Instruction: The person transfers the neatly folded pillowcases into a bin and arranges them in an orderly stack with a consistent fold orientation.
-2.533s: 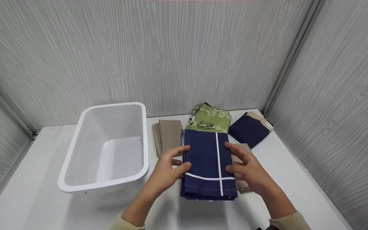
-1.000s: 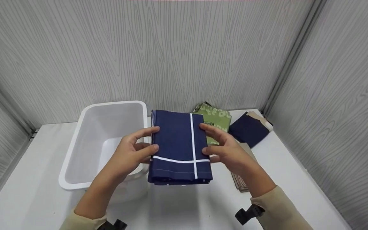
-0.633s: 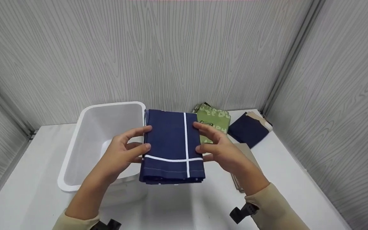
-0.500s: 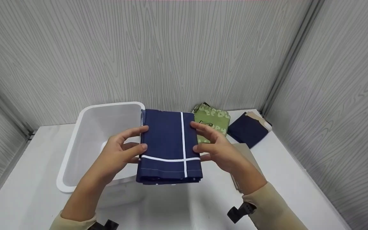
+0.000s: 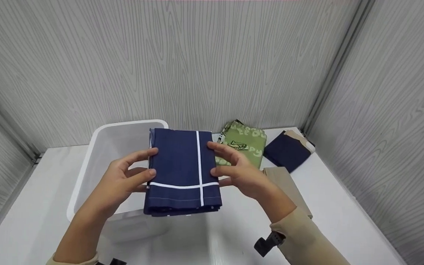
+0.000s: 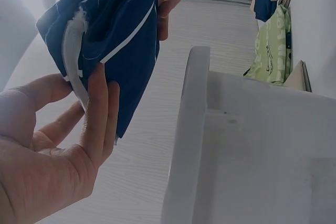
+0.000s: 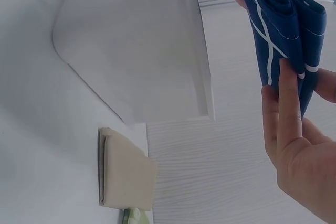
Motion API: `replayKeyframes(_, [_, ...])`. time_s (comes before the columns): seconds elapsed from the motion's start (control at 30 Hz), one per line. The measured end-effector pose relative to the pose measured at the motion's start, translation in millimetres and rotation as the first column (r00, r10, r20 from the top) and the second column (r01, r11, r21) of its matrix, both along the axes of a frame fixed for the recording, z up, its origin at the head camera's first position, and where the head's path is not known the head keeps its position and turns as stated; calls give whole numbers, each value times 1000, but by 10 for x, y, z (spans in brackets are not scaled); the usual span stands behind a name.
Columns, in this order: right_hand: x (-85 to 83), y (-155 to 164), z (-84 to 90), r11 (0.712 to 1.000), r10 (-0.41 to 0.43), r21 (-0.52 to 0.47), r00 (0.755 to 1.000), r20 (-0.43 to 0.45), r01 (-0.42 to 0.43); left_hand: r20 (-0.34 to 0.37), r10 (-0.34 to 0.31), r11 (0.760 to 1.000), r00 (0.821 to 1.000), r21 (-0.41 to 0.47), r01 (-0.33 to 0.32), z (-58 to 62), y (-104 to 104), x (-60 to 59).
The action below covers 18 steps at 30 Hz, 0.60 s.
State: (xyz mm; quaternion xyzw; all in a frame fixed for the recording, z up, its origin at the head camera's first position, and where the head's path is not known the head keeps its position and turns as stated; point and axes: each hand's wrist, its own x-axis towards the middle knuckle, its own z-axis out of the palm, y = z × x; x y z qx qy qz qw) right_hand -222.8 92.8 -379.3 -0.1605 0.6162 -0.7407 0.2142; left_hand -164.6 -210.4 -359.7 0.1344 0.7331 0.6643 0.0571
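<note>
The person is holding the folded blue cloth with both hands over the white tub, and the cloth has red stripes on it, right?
Almost. Both hands, the left hand and the right hand, do hold the folded blue cloth over the white tub, but its stripes are white, not red. The head view shows one white stripe running up the cloth and another crossing it near the bottom.

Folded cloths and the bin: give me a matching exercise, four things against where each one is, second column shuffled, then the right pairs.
Things:
1. navy cloth with white stripes
2. green printed cloth
3. beige cloth
4. white bin

Places:
A. on the table's left part, open side up
B. gripped at its side edges by the left hand and the right hand
C. lying at the back wall
D. lying beside the right forearm

Pairs: 1-B, 2-C, 3-D, 4-A
</note>
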Motion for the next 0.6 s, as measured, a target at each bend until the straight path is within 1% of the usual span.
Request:
replayKeyframes(0.1, [-19,-56,16,1000,5,10,1000,11,-5,-11,11,1000,1000,-20,-12,-10,-63,7])
replayKeyframes(0.33, [-67,-191,43,1000,28,7,999,17,-28,-31,33,998,999,-61,-35,14,-200,11])
replayKeyframes(0.6, [-106,-338,45,999,40,-14,999,28,-40,-48,31,994,998,-104,-36,48,-328,1])
